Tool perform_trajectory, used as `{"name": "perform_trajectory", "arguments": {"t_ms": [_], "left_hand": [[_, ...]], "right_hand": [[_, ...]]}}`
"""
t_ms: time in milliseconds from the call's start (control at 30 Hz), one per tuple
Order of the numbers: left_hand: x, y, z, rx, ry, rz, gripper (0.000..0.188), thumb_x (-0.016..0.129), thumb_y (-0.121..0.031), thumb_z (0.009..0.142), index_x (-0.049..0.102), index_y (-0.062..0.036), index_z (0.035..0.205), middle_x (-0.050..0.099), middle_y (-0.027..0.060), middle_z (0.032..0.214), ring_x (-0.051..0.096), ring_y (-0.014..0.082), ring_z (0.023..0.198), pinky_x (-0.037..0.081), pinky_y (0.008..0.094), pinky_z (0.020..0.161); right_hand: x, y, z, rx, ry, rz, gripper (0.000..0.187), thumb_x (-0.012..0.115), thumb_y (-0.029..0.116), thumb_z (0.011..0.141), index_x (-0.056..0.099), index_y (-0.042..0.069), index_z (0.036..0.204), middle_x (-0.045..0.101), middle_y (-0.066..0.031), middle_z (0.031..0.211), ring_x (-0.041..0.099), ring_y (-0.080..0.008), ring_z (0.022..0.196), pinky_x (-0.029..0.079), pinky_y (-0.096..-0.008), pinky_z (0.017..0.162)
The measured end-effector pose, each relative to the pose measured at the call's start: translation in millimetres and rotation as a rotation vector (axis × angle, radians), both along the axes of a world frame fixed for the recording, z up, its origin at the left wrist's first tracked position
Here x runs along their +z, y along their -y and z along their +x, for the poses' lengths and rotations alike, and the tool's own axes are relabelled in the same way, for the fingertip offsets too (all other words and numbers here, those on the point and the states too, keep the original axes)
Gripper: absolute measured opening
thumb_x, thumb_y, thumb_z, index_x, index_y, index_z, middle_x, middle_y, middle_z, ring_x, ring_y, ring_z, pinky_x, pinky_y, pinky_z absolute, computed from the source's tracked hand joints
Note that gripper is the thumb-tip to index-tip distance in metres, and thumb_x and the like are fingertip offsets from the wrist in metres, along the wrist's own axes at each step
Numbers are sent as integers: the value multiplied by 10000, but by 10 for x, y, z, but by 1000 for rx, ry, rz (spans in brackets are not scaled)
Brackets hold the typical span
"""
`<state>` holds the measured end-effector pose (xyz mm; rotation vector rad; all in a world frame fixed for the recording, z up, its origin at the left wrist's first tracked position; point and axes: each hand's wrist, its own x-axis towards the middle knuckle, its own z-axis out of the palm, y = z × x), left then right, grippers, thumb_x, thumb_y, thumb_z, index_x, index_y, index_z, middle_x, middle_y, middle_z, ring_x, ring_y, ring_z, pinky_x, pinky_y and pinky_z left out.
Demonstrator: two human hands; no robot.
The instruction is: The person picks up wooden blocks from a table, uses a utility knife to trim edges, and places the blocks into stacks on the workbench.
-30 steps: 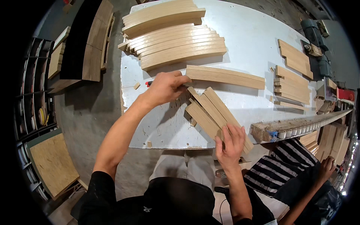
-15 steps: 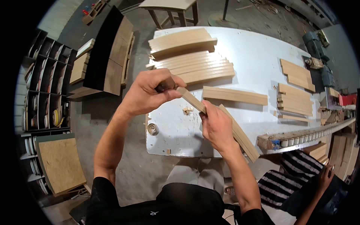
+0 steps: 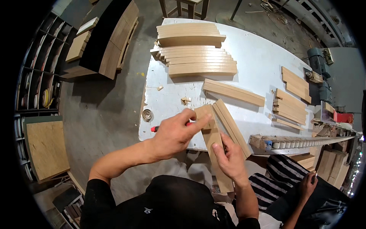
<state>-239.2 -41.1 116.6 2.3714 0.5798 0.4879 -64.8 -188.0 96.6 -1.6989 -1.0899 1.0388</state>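
My right hand (image 3: 230, 156) grips a pale wooden slat (image 3: 214, 141), thumb on its face, tilted with the far end over the table's near edge. My left hand (image 3: 175, 130) reaches to that far end, its index finger stretched onto the wood. A slim red-and-dark tool (image 3: 154, 129) runs through its curled fingers; red shows on both sides of the hand, but its working end is hidden. Just right of the held slat lies a pair of slats (image 3: 231, 128) at an angle. Beyond is another pair of slats (image 3: 233, 92).
The white table (image 3: 251, 49) carries two rows of slats (image 3: 202, 68) at the far left and more wood pieces (image 3: 290, 107) at right. Wood scraps (image 3: 185, 100) and a coiled roll (image 3: 147, 115) lie at left. A long rail (image 3: 301, 142) borders the right. Another person's hand (image 3: 308, 185) is at lower right.
The slat has swung from held up between both hands to a lower slant, broad face showing. My left hand has come down and nearer, with its index finger now on the wood's end.
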Motion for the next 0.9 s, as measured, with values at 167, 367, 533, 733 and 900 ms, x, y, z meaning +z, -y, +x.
{"name": "perform_trajectory", "arguments": {"t_ms": [167, 367, 533, 733, 900], "left_hand": [[13, 113, 75, 32, -184, 11, 588, 608, -1, 807, 560, -166, 1368, 501, 102, 885, 576, 281, 726, 511, 392, 604], [-75, -140, 116, 250, -128, 161, 450, 605, -37, 836, 639, -170, 1265, 513, 91, 820, 574, 280, 669, 486, 406, 550], [165, 417, 163, -42, -152, -32, 609, 632, 16, 758, 603, -186, 1332, 495, 84, 814, 553, 266, 666, 481, 373, 561], [-501, -324, 138, 383, -371, -4, 371, 580, -105, 918, 627, -158, 1282, 604, 175, 897, 619, 391, 792, 498, 486, 694], [-1372, -376, -311, 417, -462, 25, 388, 569, -150, 900, 632, -179, 1283, 585, 182, 874, 617, 382, 767, 506, 472, 690]], "right_hand": [[71, 237, -33, 32, -44, -148, 406, 565, 78, 958, 521, -45, 1342, 675, -109, 1082, 605, -130, 953, 487, -275, 848], [221, 391, -41, 53, -47, -157, 396, 579, 67, 940, 537, -64, 1311, 683, -133, 1048, 611, -132, 942, 492, -274, 837], [193, 481, -18, -39, -26, -201, 393, 594, 64, 929, 548, -67, 1297, 697, -128, 995, 615, -132, 896, 497, -272, 810], [307, 600, -6, -15, -93, -197, 408, 595, 72, 939, 540, -69, 1317, 697, -109, 999, 613, -112, 893, 498, -259, 793], [78, 756, 26, -34, -217, -113, 387, 581, 84, 937, 553, -4, 1312, 691, -108, 954, 599, -97, 865, 499, -272, 798]]}}
